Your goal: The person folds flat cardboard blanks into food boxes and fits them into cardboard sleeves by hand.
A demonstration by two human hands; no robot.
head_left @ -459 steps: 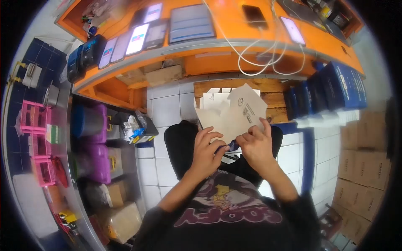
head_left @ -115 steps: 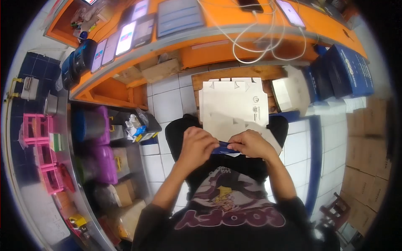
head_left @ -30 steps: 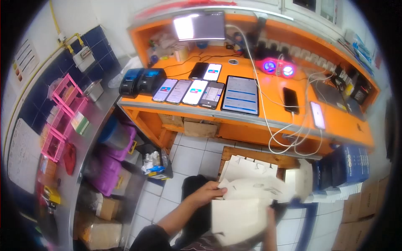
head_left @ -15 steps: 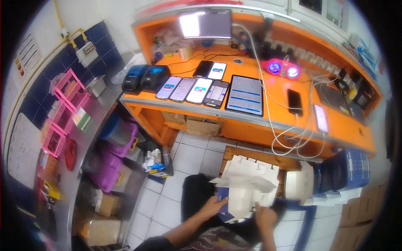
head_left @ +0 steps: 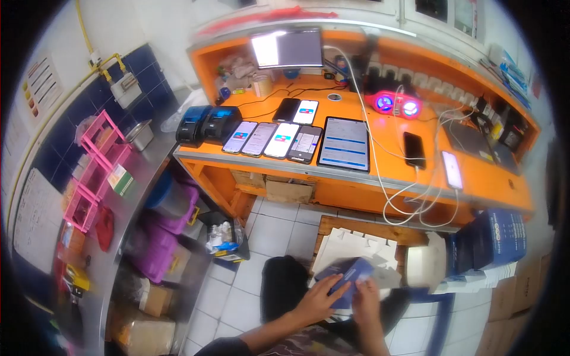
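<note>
Left hand [head_left: 320,301], fingers partly spread, lies over a smooth blue card piece [head_left: 358,270]; right hand [head_left: 366,295], fingers curled, grips its right side. Piece is tilted, held up at the near side of the low wooden bench [head_left: 409,237]. Flat off-white card sheets [head_left: 347,242], notched along the far edge, on bench. Glossy blue boxes [head_left: 500,236] past its right edge. Beyond, orange counter [head_left: 386,139]: glass-faced tablet [head_left: 344,143] near front edge.
</note>
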